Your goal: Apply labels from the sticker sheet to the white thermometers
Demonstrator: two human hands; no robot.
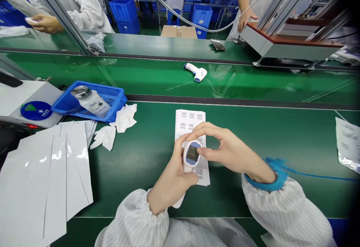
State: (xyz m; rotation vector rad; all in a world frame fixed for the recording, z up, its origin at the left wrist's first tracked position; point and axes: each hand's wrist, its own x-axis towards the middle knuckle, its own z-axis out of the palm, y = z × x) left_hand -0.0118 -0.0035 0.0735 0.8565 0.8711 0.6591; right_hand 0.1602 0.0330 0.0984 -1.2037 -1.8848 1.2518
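A white infrared thermometer (pixel 188 165) with a small blue-framed screen (pixel 192 153) is in my hands above the green bench. My left hand (pixel 174 173) wraps around its body from the left, and the handle end shows below that hand. My right hand (pixel 218 142) reaches in from the right, thumb at the screen's edge and fingertips at the far end of the head. Dark markings show on the screen, too small to read. Beneath the thermometer lies a stack of printed label sheets (pixel 182 121), partly covered by my hands.
Another white thermometer (pixel 197 71) lies on the green conveyor belt (pixel 140 74). At left are a blue tray (pixel 118 100) with a metal-capped bottle (pixel 94 102), white wipes (pixel 125 118) and white sheets (pixel 42 187). A blue wrist strap (pixel 278 177) trails its cord rightward. Co-workers stand across the belt.
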